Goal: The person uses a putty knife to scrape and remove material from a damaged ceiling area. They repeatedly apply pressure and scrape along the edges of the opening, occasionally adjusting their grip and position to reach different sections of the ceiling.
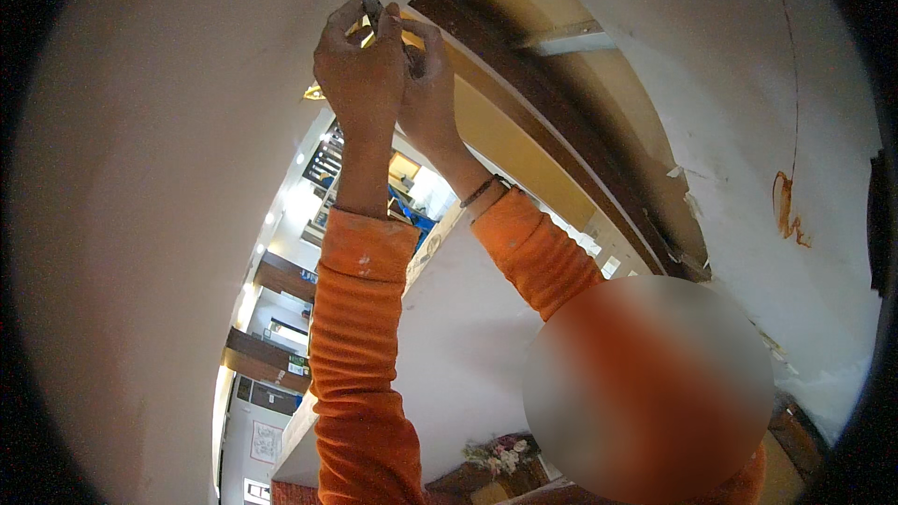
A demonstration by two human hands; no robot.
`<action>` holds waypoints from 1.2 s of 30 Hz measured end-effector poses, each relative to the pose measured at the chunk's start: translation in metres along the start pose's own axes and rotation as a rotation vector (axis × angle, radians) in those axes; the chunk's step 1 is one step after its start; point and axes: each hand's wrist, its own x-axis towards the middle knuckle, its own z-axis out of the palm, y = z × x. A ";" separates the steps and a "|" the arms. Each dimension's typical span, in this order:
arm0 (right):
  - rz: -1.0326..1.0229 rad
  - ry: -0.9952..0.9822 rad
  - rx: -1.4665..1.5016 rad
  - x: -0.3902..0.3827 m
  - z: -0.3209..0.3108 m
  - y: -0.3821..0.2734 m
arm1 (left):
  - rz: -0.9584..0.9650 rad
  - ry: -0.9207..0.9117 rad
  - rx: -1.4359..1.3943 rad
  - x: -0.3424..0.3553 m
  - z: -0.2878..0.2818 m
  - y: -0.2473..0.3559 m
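Both my arms, in orange sleeves, reach up to the top of the head view. My left hand (360, 65) is closed, its fingertips pinching a dark, cable-like strip (371, 6) that runs down from the upper edge. Just beside and partly behind it, my right hand (428, 79) has its fingers curled in toward the same strip. A dark bit shows within the right hand's fingers, too small to name. The strip's lower end is hidden by my hands. A dark band circles my right wrist.
A broad pale panel (168, 224) fills the left side. On the right, an opening in a white surface (748, 131) shows a dark brown beam (552, 103) and a metal bracket (572, 40). A thin wire (793, 65) hangs there. Far below are shelves and flowers (500, 454). A blurred patch covers the lower right.
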 end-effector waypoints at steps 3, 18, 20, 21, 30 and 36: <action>0.027 -0.014 0.092 -0.002 0.004 0.003 | 0.019 0.006 0.027 -0.001 0.005 -0.014; 0.460 -0.021 0.444 0.001 0.005 -0.030 | -0.187 -0.151 -0.507 0.017 0.010 -0.028; 0.451 -0.016 0.416 0.002 0.003 -0.032 | -0.215 -0.168 -0.518 0.017 0.008 -0.028; 0.436 -0.011 0.383 0.002 0.001 -0.032 | -0.236 -0.188 -0.508 0.017 0.007 -0.028; 0.297 0.020 0.371 0.000 0.008 -0.027 | -0.212 -0.280 -0.397 0.021 -0.007 -0.025; 0.070 0.091 0.163 0.003 0.011 -0.016 | -0.143 -0.329 -0.427 0.027 -0.011 -0.026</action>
